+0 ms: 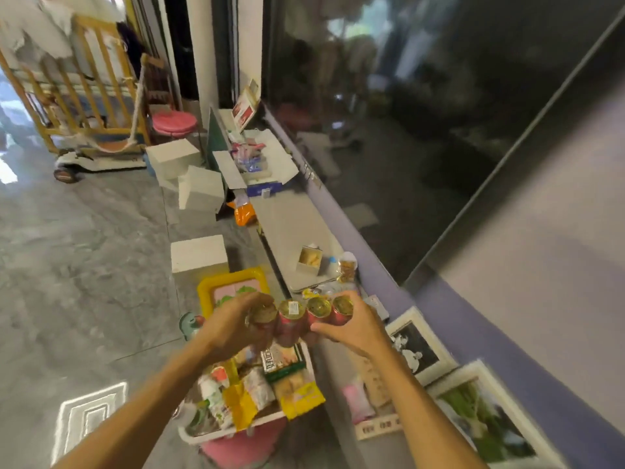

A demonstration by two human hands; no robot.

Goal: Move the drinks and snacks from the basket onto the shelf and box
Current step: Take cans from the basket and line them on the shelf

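Both hands hold a row of four red cans (299,318) with gold tops, side by side and touching, in the air just above the far end of the basket (236,434). The left hand (233,328) grips the left end of the row, its fingers curled over the top of the end can. The right hand (355,324) grips the right end, with the fingers wrapped round the far side of the end can and the thumb pressed against the near side of the row. The picture is slightly blurred, so I cannot tell how each finger lies.

The basket is pink with a white rim and stands on the grey floor (84,265) near the person. It is packed with snack packets (291,377), yellow, green and white ones, some sticking out over the rim.

Just beyond the cans, on the right, a low grey shelf (291,225) runs along the dark window (406,130). At its near end stand a small carton (309,260) and, just beside it on the right, a bottle (347,267). At the far end of the shelf sits an open white box (284,160) with packets inside.

A yellow tray (203,292) lies on the floor left of the cans, with a white block (198,253) just behind it. Two framed pictures (419,343) lean against the wall on the right.
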